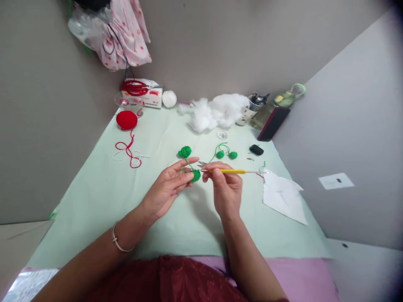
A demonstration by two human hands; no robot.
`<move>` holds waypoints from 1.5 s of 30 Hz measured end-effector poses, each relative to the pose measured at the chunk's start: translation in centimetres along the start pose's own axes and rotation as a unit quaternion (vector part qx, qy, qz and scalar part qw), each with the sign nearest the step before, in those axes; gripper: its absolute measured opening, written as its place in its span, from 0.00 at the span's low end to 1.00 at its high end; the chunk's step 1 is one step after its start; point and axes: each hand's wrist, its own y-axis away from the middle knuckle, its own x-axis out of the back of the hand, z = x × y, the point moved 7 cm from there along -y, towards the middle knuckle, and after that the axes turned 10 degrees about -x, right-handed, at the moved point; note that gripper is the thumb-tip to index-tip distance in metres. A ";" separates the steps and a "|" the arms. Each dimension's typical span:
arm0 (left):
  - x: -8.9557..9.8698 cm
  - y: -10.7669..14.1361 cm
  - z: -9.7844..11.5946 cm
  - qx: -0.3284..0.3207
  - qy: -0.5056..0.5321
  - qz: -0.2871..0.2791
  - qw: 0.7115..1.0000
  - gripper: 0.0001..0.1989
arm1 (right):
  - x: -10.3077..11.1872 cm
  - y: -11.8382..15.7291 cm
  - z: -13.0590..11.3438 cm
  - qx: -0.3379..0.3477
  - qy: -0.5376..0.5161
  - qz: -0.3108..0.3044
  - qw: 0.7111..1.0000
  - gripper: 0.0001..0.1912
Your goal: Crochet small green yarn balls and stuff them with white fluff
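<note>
Pinched in my left hand [170,184] is a small round green crochet piece [195,176], with green yarn running over the raised index finger. My right hand [225,186] grips a crochet hook [233,171] by its yellow handle, its metal tip pointing left at the green piece. Just beyond my left fingers lies a ball of green yarn [184,152]. Behind the hook, part of a pair of small scissors [202,164] shows between my hands. Two small green crochet balls [220,154] with yarn tails rest farther back.
A red yarn ball [126,120] with a loose tail sits left. At the back are a white box [153,99], white yarn [169,99], fluffy stuffing [217,111], a pen cup [247,115] and a leaning phone [273,124]. White paper [283,195] and a black case [256,149] lie right.
</note>
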 end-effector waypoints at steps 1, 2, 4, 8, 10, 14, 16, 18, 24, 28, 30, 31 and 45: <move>-0.1 0.0 0.1 -0.011 -0.020 -0.001 1.000 0.18 | -0.2 0.0 0.0 -0.001 0.015 -0.004 1.000 0.08; -0.1 0.0 0.1 -0.023 -0.038 0.004 0.999 0.18 | -0.4 0.1 0.0 0.004 0.036 -0.003 0.999 0.07; 0.1 0.0 0.1 -0.048 -0.061 0.025 0.997 0.19 | -0.8 0.5 -0.2 0.037 0.089 0.005 0.995 0.08; 0.2 -0.1 -0.7 -0.039 -0.020 0.041 0.998 0.19 | -1.7 2.0 -1.5 0.194 0.233 0.023 0.953 0.12; 0.1 -0.2 -1.3 0.013 0.029 0.026 0.999 0.17 | -1.5 2.1 -1.8 0.218 0.241 0.035 0.945 0.13; 0.4 -0.3 -1.3 0.043 0.074 0.024 0.996 0.15 | 0.5 0.6 -0.7 0.071 0.072 0.057 0.993 0.08; 0.6 -0.3 -0.9 0.015 0.031 0.026 0.999 0.15 | 0.5 0.1 0.2 0.000 0.003 0.032 0.999 0.09; 0.5 -0.2 -0.4 -0.024 -0.043 0.018 0.999 0.16 | 0.0 -0.1 0.8 -0.041 0.001 0.005 0.999 0.09; 0.0 0.0 0.2 -0.077 -0.145 -0.026 0.986 0.17 | 0.3 -0.3 1.4 -0.083 -0.039 0.016 0.996 0.09; 0.4 0.0 0.7 -0.086 -0.155 -0.013 0.984 0.15 | 0.3 -0.5 1.2 -0.100 -0.087 0.004 0.991 0.10; 0.4 0.0 0.9 -0.090 -0.162 -0.008 0.983 0.15 | 0.3 -0.5 0.8 -0.089 -0.081 0.001 0.993 0.11; 0.4 0.1 0.9 -0.091 -0.169 -0.007 0.981 0.15 | 0.3 -0.5 0.7 -0.081 -0.071 0.000 0.994 0.11; -0.3 1.2 2.9 -0.274 -0.404 0.040 0.872 0.16 | -1.5 2.2 -3.1 0.226 0.263 -0.047 0.937 0.13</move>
